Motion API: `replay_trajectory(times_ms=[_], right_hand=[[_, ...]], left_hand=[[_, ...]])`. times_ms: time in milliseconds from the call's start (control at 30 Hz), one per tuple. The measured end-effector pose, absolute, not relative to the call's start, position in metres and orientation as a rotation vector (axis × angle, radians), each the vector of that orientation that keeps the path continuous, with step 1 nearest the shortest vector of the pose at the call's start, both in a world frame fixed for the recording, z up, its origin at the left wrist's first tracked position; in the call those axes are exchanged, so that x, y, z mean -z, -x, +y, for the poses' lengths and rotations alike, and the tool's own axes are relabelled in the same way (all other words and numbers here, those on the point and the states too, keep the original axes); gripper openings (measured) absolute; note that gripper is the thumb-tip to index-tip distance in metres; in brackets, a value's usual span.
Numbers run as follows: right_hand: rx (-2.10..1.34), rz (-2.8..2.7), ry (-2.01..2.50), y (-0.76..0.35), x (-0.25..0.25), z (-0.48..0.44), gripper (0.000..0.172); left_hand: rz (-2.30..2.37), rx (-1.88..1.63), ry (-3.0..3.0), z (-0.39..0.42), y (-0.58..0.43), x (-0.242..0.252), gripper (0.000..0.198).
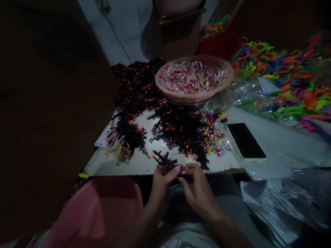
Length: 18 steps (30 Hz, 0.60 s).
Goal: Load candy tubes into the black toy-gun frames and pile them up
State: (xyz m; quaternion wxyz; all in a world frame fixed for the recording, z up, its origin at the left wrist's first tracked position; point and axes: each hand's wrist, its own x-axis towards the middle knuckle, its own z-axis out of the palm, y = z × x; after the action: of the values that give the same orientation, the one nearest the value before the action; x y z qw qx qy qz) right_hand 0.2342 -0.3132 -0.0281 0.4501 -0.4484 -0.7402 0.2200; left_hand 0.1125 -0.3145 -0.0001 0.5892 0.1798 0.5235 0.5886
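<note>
My left hand is closed round several small black toy guns with red tips, at the table's front edge. Close beside it, my right hand pinches at a tiny red piece by the near end of the toys; its exact shape is too small to make out. Just beyond my hands lies a heap of black toy guns. Small colourful clear-ended tubes lie along its right side. More such tubes lie with black toys on the left.
A pink bowl full of colourful tubes stands behind the heap. The phone lies right, on plastic sheeting. Bright plastic pieces pile up at the far right. Below the table's left front is a pink basin.
</note>
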Motion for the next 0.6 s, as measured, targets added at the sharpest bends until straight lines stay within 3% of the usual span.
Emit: replay_trajectory(times_ms=[133, 300, 433, 533, 600], right_hand=[[-0.397, -1.912, 1.111, -0.238, 0.031, -0.309, 0.004], [-0.296, -2.006, 0.992, -0.240, 0.028, -0.306, 0.010], [-0.579, -1.894, 1.022, -0.223, 0.026, -0.299, 0.005], [-0.863, -1.724, 1.064, -0.194, 0.024, -0.282, 0.018], [-1.057, -1.592, 1.044, -0.168, 0.024, -0.266, 0.023]], left_hand=[[1.109, -1.314, -0.318, -0.317, -0.118, 0.001, 0.037], [1.174, -1.281, -0.275, -0.319, -0.120, 0.006, 0.039], [1.315, -1.144, -0.560, -0.310, -0.074, -0.005, 0.046], [1.598, -0.920, -1.182, -0.282, 0.000, -0.032, 0.046], [1.933, -0.953, -1.441, -0.251, 0.050, -0.055, 0.037]])
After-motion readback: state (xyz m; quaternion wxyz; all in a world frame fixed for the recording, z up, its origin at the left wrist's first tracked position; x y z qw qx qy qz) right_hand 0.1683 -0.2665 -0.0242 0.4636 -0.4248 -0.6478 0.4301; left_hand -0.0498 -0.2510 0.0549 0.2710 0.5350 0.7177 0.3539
